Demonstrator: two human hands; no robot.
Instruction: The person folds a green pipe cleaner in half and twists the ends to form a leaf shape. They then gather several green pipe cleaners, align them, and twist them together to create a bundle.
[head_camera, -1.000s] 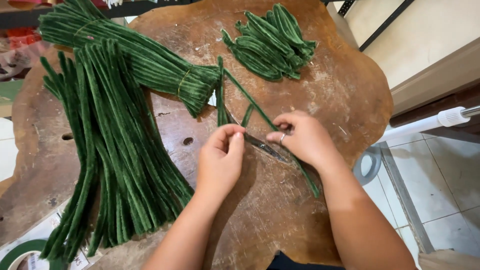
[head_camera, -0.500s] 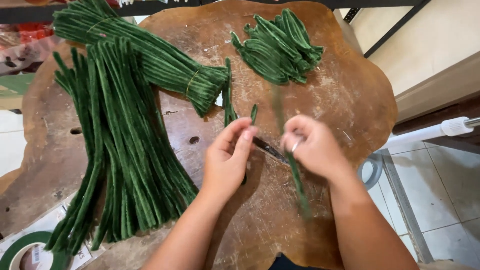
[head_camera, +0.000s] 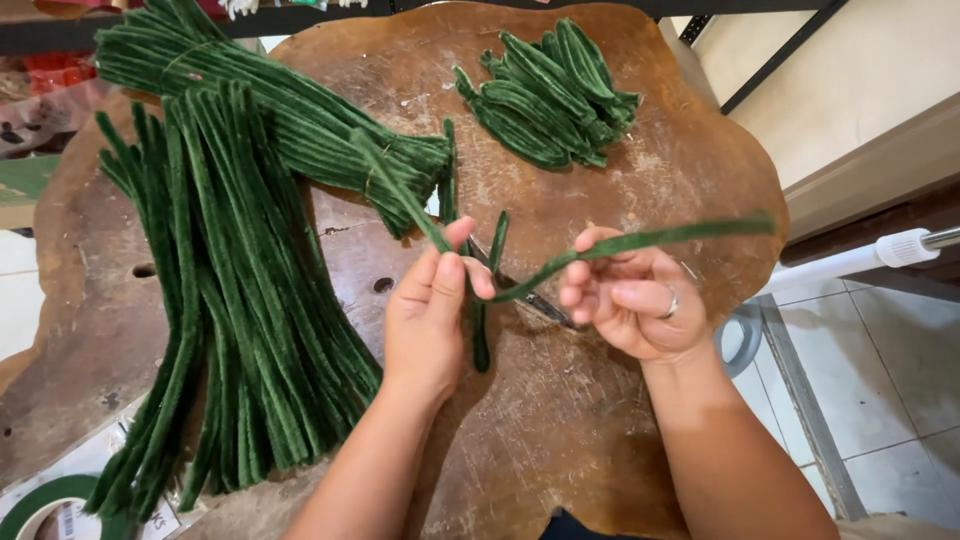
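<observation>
1. Both hands — left hand (head_camera: 428, 318) and right hand (head_camera: 632, 303) — pinch one green stem (head_camera: 640, 243) above the tabletop (head_camera: 600, 420) middle.
2. Loose stems (head_camera: 235, 300) fill the left edge; a tied bundle (head_camera: 290, 120) and folded pieces (head_camera: 555, 95) lie toward the far edge.
3. Scissors (head_camera: 530, 297) lie under the hands — the near edge is bare wood.

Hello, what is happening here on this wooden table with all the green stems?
A person holds one green fuzzy stem between both hands above a worn wooden table. The left hand pinches one part, the right hand grips it further along. A metal tool lies beneath. A loose pile of long stems, a tied bundle and a heap of folded pieces lie nearby.
</observation>
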